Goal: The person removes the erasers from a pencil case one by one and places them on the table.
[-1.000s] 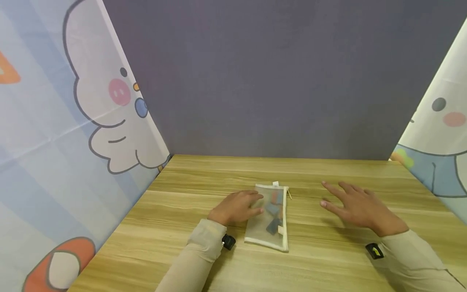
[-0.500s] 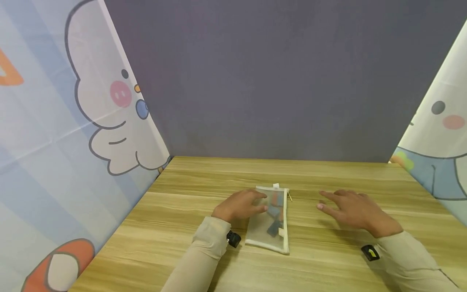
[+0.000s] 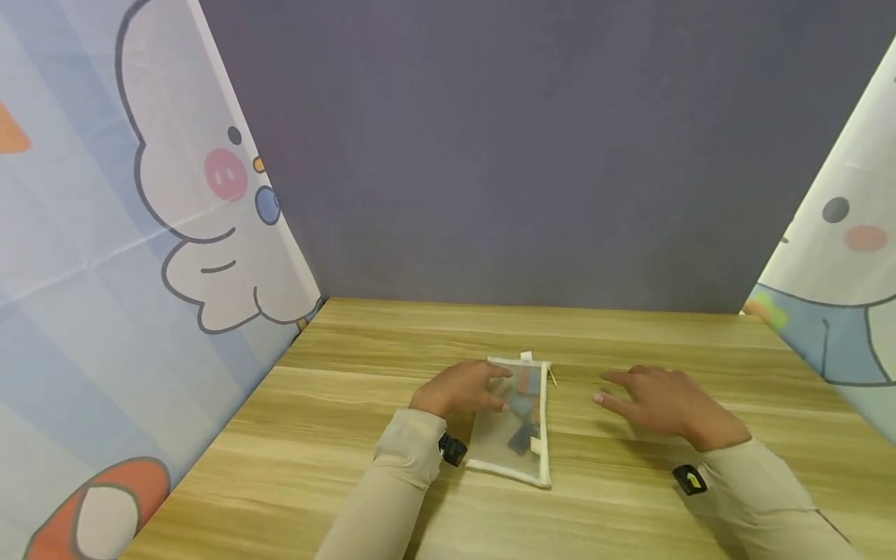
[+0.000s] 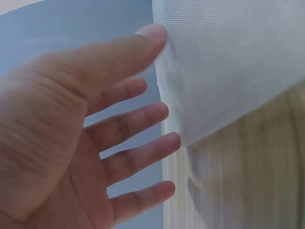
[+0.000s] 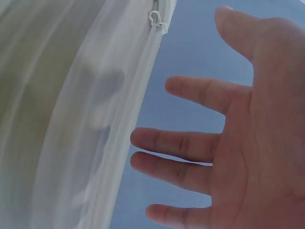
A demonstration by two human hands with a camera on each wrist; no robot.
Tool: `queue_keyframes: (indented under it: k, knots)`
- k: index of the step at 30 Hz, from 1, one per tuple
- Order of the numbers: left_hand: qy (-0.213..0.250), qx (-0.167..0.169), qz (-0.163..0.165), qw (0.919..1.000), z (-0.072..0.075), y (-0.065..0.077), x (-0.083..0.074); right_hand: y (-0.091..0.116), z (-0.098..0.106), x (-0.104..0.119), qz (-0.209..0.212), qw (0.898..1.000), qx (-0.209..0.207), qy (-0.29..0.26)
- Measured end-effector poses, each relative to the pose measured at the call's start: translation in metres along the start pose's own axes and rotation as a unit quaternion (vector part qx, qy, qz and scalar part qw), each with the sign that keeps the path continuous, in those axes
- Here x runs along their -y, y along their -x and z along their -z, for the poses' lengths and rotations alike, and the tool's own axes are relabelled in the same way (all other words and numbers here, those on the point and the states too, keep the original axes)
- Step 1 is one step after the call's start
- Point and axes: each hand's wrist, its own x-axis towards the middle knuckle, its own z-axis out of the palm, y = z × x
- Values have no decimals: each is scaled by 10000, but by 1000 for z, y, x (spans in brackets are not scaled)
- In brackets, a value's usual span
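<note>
A translucent mesh zip pouch (image 3: 500, 451) with white edging lies flat on the wooden table, its zipper pull (image 3: 552, 376) at the far right corner. Several dark blue-grey and reddish flat pieces (image 3: 521, 438) show through it; what they are cannot be made out. My left hand (image 3: 458, 389) hovers over the pouch's left side, fingers extended and thumb apart. In the left wrist view its fingers (image 4: 138, 155) hold nothing. To the right of the pouch, my right hand (image 3: 661, 404) is held above the table, fingers spread and holding nothing, as the right wrist view confirms.
The wood-grain table (image 3: 336, 435) meets a dark grey panel (image 3: 532, 155) at the back. Cartoon-printed fabric walls (image 3: 189, 272) stand on the left and right. A small black device (image 3: 453, 449) sits at each wrist.
My right hand has moved left, closer to the pouch. The left hand has shifted slightly right over it. The pouch stays in place on the table.
</note>
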Motion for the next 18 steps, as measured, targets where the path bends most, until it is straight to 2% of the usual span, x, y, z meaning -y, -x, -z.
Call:
queue_keyframes:
  k: [5,12,18]
  knots:
    - [-131,-42,28,9999,1,-1,2,-7,1,5,77,9997,142,-167]
    - [-153,253,57,9995,-5,7,0,-13,-3,6,134,9969,590,-497]
    - [-460,270,107,9985,-5,10,-2,-22,-1,12,160,9921,900,-862]
